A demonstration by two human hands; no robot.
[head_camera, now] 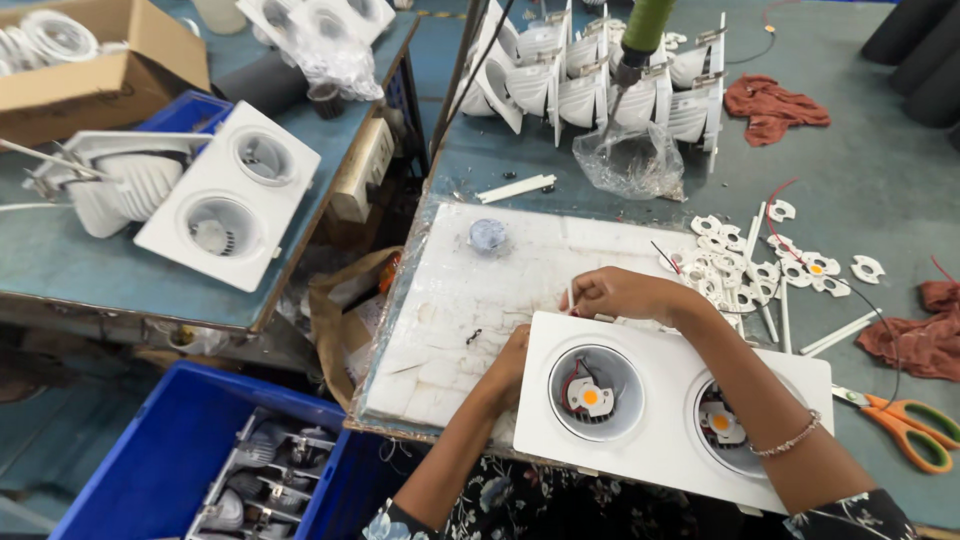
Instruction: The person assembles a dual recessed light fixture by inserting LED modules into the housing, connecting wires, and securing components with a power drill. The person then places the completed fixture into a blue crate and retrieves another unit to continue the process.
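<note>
Two hands are working on one white twin-light housing (pixel 665 415), which is lying flat at the near edge of the bench (pixel 880 190), partly over a white foam pad (pixel 470 300). The left hand (pixel 510 365) is pressing closed against the housing's left edge, steadying it; the right hand (pixel 615 293) is pinching a small white piece at the far edge — what exactly, I cannot tell. To do this well, the steadying hand should probably be keeping the plate from sliding while the pinching fingers are working squarely. The housing is showing two round wells — each holding a small LED chip with an orange centre, the left one with red wiring.
</note>
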